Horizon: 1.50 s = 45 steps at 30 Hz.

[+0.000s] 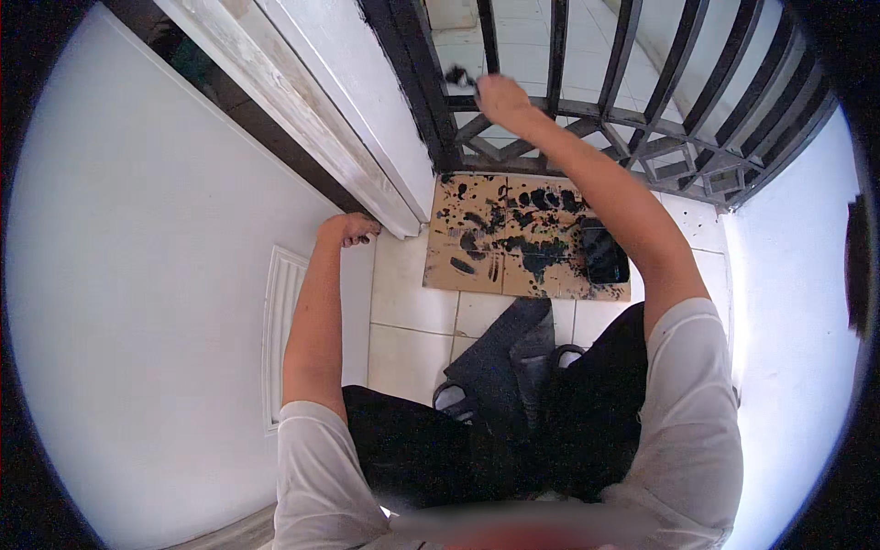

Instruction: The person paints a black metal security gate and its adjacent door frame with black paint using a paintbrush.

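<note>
Black metal gate bars [557, 55] meet the raised right hand [500, 96], fingers closed around a small paint-dark brush [458, 75]; left hand [348, 227] curled, bracing on the white door frame [302, 119].

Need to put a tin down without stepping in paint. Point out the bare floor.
Bare tiles lie left of the paint-spattered cardboard, between it and the white wall. A narrower strip runs right of the cardboard. The cardboard holds a black tray; dark cloth crowds the floor below it.
</note>
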### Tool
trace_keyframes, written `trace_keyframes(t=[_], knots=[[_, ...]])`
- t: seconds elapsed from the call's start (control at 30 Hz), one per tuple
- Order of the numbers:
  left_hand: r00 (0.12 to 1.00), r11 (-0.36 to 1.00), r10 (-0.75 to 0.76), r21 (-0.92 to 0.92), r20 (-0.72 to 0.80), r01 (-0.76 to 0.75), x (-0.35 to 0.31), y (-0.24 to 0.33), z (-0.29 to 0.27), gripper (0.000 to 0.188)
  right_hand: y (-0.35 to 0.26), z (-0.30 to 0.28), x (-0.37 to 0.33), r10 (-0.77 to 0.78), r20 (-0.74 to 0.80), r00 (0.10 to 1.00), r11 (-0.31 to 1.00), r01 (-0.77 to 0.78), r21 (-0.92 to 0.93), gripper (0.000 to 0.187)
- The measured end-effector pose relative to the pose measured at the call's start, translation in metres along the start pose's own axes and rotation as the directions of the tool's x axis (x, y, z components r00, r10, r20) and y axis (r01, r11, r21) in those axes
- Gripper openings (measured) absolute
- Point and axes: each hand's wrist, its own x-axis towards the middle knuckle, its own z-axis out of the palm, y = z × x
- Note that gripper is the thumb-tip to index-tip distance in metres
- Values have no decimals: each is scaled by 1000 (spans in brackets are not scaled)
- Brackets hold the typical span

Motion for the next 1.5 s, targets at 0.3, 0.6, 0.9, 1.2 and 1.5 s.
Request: trace_keyframes(t=[0.3,0.6,0.9,1.2,1.5], knots=[[998,998,47,29,-29,-46,6,-2,3,36,-44,-60,27,64,-506,860,936,124,328,26],[999,998,43,40,-31,-41,-4,8,-1,28,5,24,7,78,35,996,975,-83,205,27],[996,998,49,44,-79,-46,-11,12,4,24,-26,-35,38,92,-417,904,902,102,419,28],[997,997,69,42,-30,-67,-2,8,-1,31,12,19,17,55,-37,998,976,-46,214,34],[994,995,59,84,-92,-52,-3,9,4,27,-23,-4,19,151,-359,921,913,9,407,29]])
